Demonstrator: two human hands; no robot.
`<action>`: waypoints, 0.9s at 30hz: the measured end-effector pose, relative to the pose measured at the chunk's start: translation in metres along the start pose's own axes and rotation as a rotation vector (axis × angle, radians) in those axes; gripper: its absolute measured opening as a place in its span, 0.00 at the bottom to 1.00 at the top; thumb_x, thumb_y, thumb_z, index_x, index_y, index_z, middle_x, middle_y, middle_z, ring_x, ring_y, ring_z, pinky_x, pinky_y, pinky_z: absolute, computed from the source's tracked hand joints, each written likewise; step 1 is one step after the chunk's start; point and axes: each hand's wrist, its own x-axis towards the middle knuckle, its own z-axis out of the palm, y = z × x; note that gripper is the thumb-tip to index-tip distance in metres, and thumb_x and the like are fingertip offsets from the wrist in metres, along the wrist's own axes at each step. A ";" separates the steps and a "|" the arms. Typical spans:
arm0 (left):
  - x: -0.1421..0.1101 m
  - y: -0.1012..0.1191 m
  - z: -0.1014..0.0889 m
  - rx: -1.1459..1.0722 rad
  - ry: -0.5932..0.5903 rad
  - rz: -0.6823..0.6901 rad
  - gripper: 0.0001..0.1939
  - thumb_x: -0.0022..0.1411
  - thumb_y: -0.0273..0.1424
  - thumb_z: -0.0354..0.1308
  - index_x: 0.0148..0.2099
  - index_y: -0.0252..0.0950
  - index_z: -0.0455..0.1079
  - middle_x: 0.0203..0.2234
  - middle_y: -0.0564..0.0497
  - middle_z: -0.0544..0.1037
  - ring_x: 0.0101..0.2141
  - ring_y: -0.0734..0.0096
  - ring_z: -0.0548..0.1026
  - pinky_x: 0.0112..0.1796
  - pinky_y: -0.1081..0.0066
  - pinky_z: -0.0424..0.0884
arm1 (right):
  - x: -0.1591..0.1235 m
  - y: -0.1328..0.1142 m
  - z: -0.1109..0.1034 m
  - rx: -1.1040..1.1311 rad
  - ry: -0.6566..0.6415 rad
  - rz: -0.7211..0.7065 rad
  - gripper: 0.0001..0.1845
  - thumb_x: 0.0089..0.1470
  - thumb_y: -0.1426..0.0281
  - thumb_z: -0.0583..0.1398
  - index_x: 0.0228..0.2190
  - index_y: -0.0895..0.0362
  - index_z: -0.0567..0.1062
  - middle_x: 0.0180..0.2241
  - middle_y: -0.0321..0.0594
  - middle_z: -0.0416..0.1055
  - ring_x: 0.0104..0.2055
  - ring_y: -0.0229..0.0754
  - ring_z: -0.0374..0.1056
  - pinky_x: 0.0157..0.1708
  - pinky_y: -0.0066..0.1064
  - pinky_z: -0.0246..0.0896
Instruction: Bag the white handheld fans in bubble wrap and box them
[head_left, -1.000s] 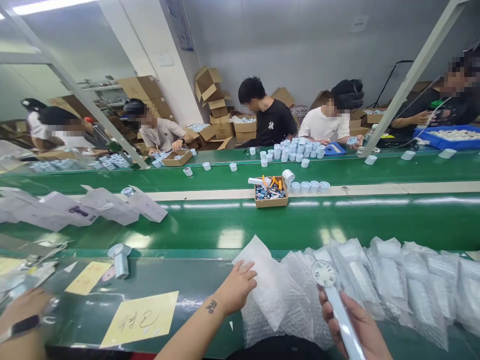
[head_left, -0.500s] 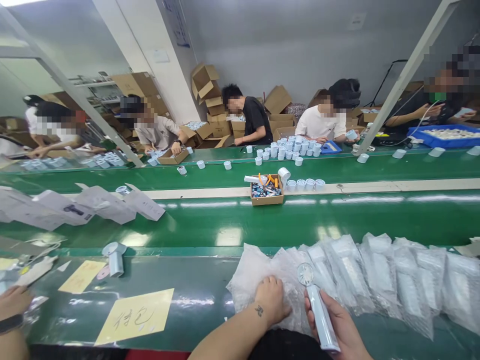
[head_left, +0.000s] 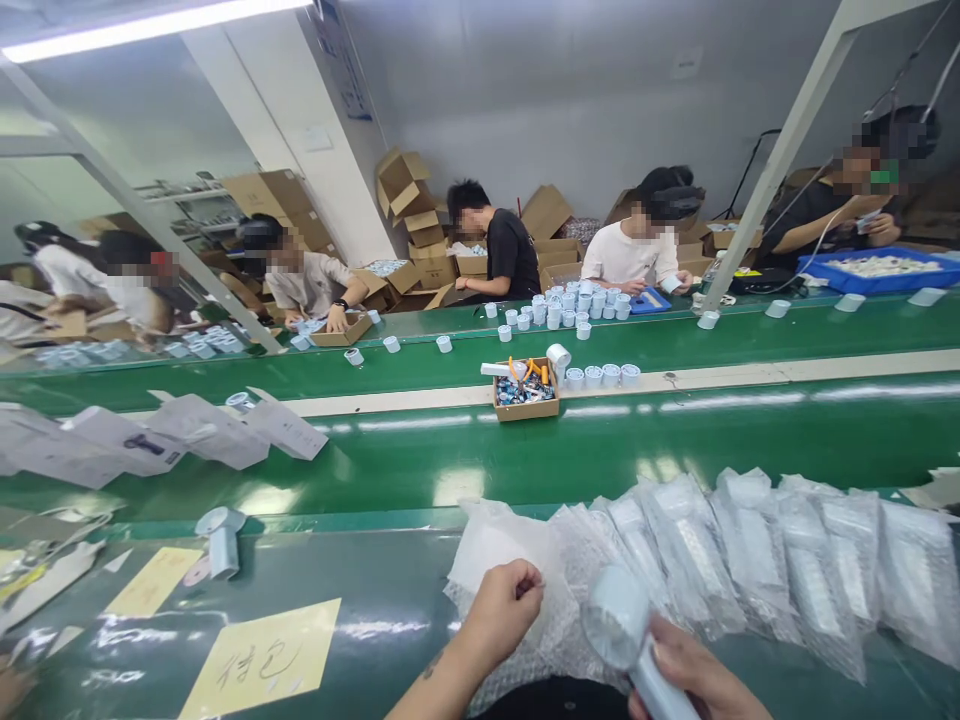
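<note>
My right hand (head_left: 694, 665) is wrapped round the handle of a light blue handheld fan (head_left: 619, 615). The fan's round head points up and left, a little blurred. Left of it, my left hand (head_left: 504, 605) is closed in a pinch at the bubble-wrap bag (head_left: 487, 545) on top of a loose pile. The thin film between its fingertips is hard to see. On the right lies a row of bubble-wrap bags (head_left: 750, 560) with light blue fans inside. Another light blue fan (head_left: 223, 545) stands head up on the bench at the left.
Yellow paper (head_left: 262, 660) with handwriting lies on the bench (head_left: 375, 590). Beyond is a green conveyor (head_left: 405, 450) with white boxes (head_left: 217, 430) at left and a small carton of parts and pliers (head_left: 527, 405). Several co-workers sit across it; a co-worker's hand (head_left: 13, 688) shows at lower left.
My left hand has lifted from lying on the bags and closed into a pinch. The fan in my right hand has turned, its head coming nearer to me. The view has shifted slightly.
</note>
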 end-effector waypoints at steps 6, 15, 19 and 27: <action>-0.023 0.022 -0.018 -0.487 -0.227 0.021 0.11 0.52 0.37 0.58 0.25 0.33 0.70 0.20 0.55 0.68 0.25 0.74 0.63 0.28 0.74 0.58 | 0.033 -0.004 0.027 -0.193 -0.313 0.056 0.39 0.38 0.61 0.70 0.51 0.59 0.67 0.32 0.42 0.75 0.24 0.37 0.72 0.21 0.22 0.63; -0.055 0.028 -0.017 -0.231 -0.095 0.348 0.10 0.60 0.37 0.54 0.33 0.37 0.71 0.28 0.49 0.74 0.31 0.69 0.68 0.35 0.72 0.62 | 0.036 0.002 0.018 -0.299 0.086 0.009 0.22 0.43 0.53 0.64 0.31 0.57 0.67 0.19 0.36 0.71 0.16 0.37 0.67 0.14 0.23 0.56; -0.056 0.054 -0.011 -0.170 -0.069 0.277 0.10 0.60 0.34 0.52 0.30 0.36 0.69 0.25 0.51 0.72 0.28 0.71 0.66 0.32 0.73 0.62 | 0.040 0.005 0.025 -0.277 0.322 -0.057 0.21 0.46 0.51 0.61 0.26 0.53 0.61 0.21 0.38 0.73 0.20 0.40 0.68 0.21 0.27 0.60; -0.051 0.079 -0.022 -0.722 -0.101 -0.017 0.19 0.51 0.47 0.63 0.27 0.34 0.67 0.17 0.59 0.60 0.20 0.79 0.54 0.23 0.76 0.51 | -0.023 -0.036 0.021 -0.967 0.066 -0.231 0.21 0.48 0.49 0.61 0.23 0.55 0.74 0.28 0.37 0.69 0.35 0.45 0.64 0.38 0.31 0.59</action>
